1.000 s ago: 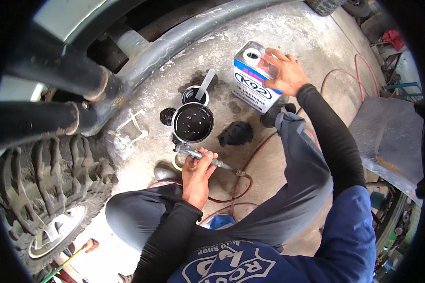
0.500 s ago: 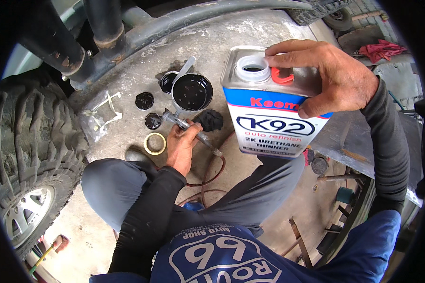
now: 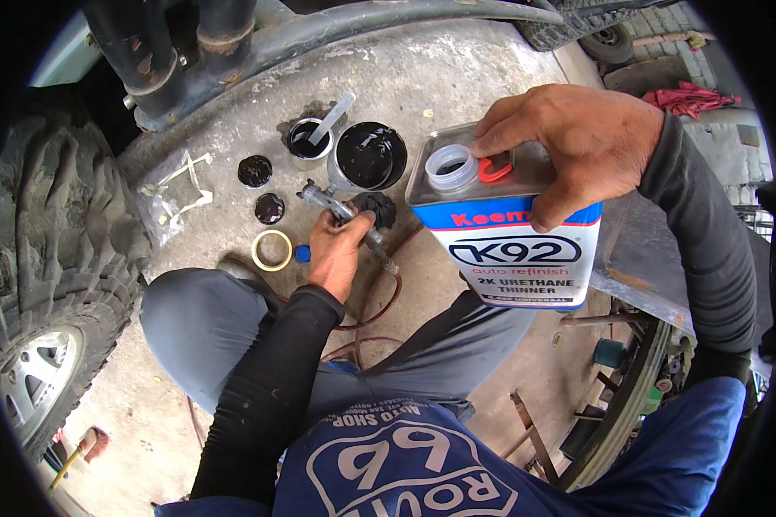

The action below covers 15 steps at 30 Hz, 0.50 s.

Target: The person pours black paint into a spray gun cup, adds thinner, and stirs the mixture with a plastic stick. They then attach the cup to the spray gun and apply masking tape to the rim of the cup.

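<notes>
Right hand (image 3: 578,142) clamps tin can (image 3: 509,224) by its top edge; left hand (image 3: 336,254) grips spray gun (image 3: 341,211).

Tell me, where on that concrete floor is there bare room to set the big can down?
Bare concrete floor lies beyond the paint cup, below the grey pipe. It is crowded around the left hand: lids, tape ring, spray gun. The right hand holds the can.
</notes>
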Available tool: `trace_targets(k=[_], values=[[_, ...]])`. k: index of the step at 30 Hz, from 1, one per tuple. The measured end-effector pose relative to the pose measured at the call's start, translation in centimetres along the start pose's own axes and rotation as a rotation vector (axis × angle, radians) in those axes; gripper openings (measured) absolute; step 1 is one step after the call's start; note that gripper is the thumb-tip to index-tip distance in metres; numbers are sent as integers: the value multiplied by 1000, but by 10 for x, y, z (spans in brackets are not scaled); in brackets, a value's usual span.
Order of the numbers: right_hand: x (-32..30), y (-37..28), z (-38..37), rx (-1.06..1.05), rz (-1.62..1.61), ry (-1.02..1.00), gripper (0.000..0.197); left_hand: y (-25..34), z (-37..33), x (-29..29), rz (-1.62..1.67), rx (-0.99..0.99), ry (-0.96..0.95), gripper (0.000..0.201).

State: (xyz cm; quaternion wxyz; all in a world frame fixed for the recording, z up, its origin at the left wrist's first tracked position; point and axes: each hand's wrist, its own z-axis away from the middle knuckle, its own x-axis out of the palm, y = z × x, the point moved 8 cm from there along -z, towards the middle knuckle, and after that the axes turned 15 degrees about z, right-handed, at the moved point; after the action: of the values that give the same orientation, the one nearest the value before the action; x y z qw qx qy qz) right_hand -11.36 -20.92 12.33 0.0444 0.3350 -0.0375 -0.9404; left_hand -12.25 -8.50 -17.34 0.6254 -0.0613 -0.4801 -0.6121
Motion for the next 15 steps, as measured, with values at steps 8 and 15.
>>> trace_targets(k=[8,15], values=[[6,1,-11,-39,74,-1,72,0,0,4,1,47,9,37],[15,1,-19,-22,83,-69,71,-2,6,9,-23,13,3,34]])
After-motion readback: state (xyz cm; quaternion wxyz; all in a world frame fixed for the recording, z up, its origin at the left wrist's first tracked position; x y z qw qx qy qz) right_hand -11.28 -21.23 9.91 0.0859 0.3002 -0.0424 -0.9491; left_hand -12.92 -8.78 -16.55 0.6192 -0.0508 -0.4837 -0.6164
